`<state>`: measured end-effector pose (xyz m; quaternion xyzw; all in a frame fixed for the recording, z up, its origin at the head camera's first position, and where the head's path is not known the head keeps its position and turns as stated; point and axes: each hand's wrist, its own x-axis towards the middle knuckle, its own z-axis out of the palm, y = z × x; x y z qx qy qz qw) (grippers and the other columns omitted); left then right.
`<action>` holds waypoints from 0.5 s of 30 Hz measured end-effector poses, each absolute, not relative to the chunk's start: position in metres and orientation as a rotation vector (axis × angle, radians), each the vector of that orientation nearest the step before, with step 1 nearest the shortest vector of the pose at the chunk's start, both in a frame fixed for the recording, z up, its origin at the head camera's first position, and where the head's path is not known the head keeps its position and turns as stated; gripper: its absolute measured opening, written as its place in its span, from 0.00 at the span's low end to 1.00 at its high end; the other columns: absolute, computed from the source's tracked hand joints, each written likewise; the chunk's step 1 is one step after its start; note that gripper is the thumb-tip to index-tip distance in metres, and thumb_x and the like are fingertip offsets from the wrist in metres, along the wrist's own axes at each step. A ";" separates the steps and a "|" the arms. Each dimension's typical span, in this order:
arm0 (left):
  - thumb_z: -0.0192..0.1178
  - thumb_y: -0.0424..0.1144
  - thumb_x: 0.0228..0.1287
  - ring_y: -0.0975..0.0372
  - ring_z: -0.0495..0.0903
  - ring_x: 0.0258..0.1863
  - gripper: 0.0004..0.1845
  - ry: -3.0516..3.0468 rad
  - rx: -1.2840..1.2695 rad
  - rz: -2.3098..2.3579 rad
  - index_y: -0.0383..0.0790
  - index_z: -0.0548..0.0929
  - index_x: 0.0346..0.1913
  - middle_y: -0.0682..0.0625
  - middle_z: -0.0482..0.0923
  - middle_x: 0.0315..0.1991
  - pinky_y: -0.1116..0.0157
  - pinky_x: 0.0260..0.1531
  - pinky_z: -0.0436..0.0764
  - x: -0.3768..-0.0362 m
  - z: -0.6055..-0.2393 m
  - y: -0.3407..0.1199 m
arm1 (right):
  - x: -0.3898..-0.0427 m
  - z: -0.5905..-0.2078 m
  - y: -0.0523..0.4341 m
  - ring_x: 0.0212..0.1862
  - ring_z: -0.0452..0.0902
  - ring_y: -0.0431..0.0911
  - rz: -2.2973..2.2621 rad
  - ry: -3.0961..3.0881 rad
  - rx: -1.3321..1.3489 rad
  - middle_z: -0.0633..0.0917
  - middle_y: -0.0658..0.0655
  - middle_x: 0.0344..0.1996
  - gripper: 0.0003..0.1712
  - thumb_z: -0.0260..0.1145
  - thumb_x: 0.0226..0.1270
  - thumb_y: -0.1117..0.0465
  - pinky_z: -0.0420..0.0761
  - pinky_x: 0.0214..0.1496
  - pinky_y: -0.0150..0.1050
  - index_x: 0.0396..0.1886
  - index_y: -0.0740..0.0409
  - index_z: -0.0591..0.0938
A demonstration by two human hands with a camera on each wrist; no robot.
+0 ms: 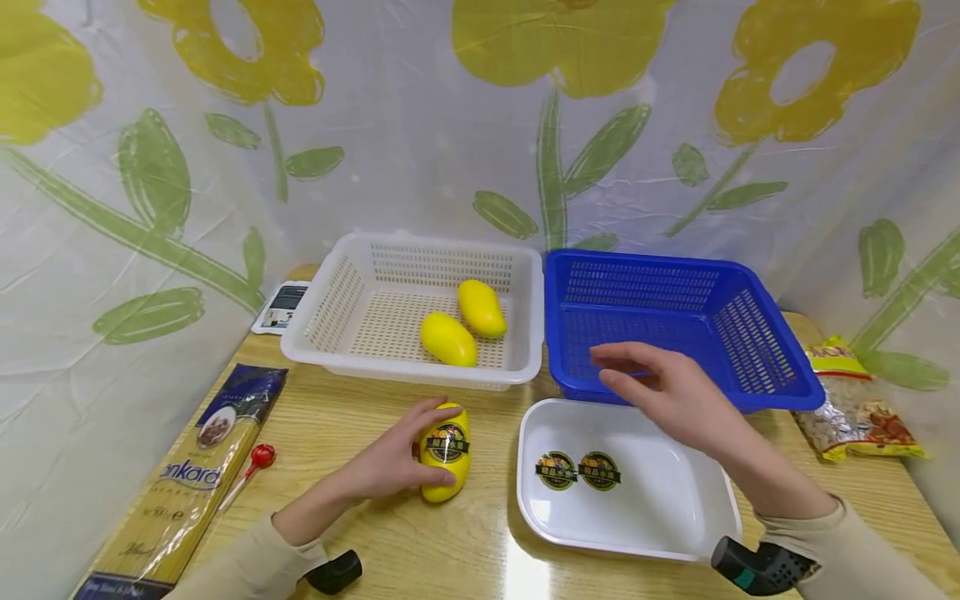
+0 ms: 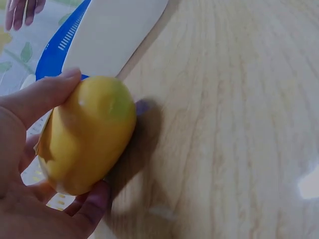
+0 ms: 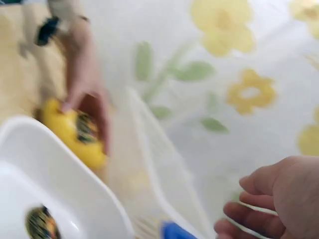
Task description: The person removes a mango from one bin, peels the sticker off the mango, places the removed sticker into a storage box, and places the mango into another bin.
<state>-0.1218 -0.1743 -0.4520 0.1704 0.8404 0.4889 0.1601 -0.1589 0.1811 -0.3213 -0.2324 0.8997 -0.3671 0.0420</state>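
Note:
My left hand [image 1: 397, 454] grips a yellow mango [image 1: 447, 479] on the table, thumb on one side and fingers on the other. A dark round sticker [image 1: 447, 443] lies across the top of that mango. In the left wrist view the mango [image 2: 94, 134] shows a greenish end. My right hand [image 1: 675, 392] hovers over the front of the blue basket [image 1: 637, 333], fingers loosely bent and holding nothing. Below it stands a white tray [image 1: 630, 521] with two similar stickers [image 1: 577, 471] in it. Two more mangoes [image 1: 465, 325] lie in the white basket [image 1: 360, 325].
At the left lie a pasta packet [image 1: 187, 475] and a red lollipop [image 1: 262, 455]. A small printed packet [image 1: 281, 307] sticks out beside the white basket. Another food bag [image 1: 858, 408] lies right of the blue basket. A flowered curtain [image 1: 405, 150] hangs behind.

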 end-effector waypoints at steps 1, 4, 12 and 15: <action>0.75 0.44 0.51 0.39 0.47 0.73 0.44 2.389 0.473 1.410 0.49 0.67 0.72 0.39 0.45 0.77 0.38 0.65 0.59 -0.122 -0.452 -0.174 | -0.160 -0.324 0.171 0.51 0.81 0.45 -1.117 2.706 -0.749 0.84 0.52 0.53 0.19 0.60 0.74 0.52 0.81 0.50 0.37 0.59 0.53 0.81; 0.75 0.44 0.52 0.40 0.44 0.74 0.44 2.369 0.432 1.432 0.50 0.66 0.72 0.41 0.44 0.77 0.39 0.66 0.56 -0.121 -0.452 -0.172 | -0.163 -0.337 0.141 0.48 0.82 0.42 -1.101 2.591 -0.876 0.86 0.51 0.48 0.17 0.62 0.72 0.55 0.81 0.50 0.37 0.57 0.56 0.82; 0.75 0.43 0.51 0.40 0.45 0.74 0.43 2.382 0.349 1.453 0.50 0.68 0.71 0.41 0.46 0.77 0.38 0.66 0.55 -0.117 -0.450 -0.169 | -0.168 -0.372 0.071 0.43 0.83 0.40 -0.990 2.423 -1.048 0.88 0.51 0.42 0.16 0.64 0.70 0.59 0.81 0.47 0.34 0.53 0.60 0.84; 0.76 0.43 0.51 0.40 0.44 0.74 0.42 2.382 0.347 1.470 0.51 0.69 0.71 0.40 0.47 0.77 0.36 0.66 0.54 -0.116 -0.449 -0.169 | -0.169 -0.381 0.056 0.43 0.84 0.42 -0.959 2.417 -1.077 0.88 0.53 0.40 0.15 0.64 0.69 0.61 0.82 0.46 0.36 0.52 0.63 0.84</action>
